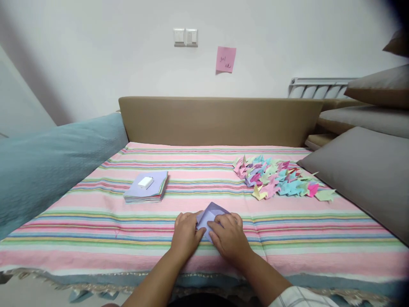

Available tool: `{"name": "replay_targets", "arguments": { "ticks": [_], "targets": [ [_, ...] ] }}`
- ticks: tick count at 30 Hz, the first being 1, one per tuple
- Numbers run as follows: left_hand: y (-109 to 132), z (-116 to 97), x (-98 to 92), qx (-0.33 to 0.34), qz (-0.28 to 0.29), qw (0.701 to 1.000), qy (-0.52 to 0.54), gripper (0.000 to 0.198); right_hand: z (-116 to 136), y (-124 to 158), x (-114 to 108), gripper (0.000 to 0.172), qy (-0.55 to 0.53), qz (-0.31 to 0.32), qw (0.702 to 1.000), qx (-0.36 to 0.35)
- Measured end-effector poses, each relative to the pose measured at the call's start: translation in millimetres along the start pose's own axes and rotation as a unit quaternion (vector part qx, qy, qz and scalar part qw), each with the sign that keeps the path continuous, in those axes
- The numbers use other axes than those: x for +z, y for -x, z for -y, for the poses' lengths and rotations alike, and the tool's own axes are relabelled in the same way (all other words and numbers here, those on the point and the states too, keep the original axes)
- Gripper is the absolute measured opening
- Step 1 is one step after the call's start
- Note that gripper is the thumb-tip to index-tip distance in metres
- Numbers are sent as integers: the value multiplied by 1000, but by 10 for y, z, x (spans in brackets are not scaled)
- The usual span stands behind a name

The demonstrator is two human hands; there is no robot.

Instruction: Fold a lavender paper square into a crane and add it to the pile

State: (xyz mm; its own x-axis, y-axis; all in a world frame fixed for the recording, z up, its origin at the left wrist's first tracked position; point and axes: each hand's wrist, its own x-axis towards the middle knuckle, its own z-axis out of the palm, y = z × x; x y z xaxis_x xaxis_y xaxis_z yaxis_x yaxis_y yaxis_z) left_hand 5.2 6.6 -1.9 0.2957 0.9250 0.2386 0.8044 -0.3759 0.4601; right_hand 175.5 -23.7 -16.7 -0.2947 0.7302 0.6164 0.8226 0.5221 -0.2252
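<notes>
A partly folded sheet of purple origami paper (pixel 209 216) lies between my two hands, low in the middle of the head view. Its top corner stands up in a point, and a lighter inner face shows below. My left hand (pixel 187 232) is closed on its left edge, thumb on the paper. From the right, my right hand (pixel 229 234) grips the other side, its thumb and fingers pressed on the sheet. Part of the paper is hidden under my fingers.
A stack of coloured paper (pixel 145 196) with a small white block (pixel 146 183) on top lies left. Many folded paper cranes (pixel 271 179) are heaped right, beside a grey cushion (pixel 358 170). Striped cloth (pixel 96 230) covers the seat, before a brown backrest (pixel 217 121).
</notes>
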Motion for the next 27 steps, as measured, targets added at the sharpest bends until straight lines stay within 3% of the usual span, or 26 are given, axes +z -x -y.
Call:
{"name": "replay_targets", "arguments": {
  "ticks": [2, 4, 6, 9, 12, 20, 27],
  "targets": [
    [-2, 2, 2, -7, 0, 1000, 4, 49, -37, -23, -94, 21, -46, -41, 998, -12],
    [-5, 5, 3, -16, 2, 1000, 8, 51, -110, -51, -161, 21, -102, -113, 987, 54],
    [-9, 6, 4, -23, 8, 1000, 12, 52, -213, -77, -174, 25, -188, -169, 956, 148],
    [-13, -1, 4, -30, 14, 999, 13, 54, -376, -98, -110, 38, -340, -119, 894, 266],
    [-13, -5, 5, -32, 14, 999, 14, 56, -467, -101, -40, 54, -421, -39, 862, 281],
    [-8, 12, 19, -27, 4, 999, 20, 59, -444, -126, -50, 63, -386, 75, 897, 201],
    [-20, -8, -1, -31, 11, 999, 22, 64, -445, -91, -27, 60, -322, 83, 925, 184]
  ]
}}
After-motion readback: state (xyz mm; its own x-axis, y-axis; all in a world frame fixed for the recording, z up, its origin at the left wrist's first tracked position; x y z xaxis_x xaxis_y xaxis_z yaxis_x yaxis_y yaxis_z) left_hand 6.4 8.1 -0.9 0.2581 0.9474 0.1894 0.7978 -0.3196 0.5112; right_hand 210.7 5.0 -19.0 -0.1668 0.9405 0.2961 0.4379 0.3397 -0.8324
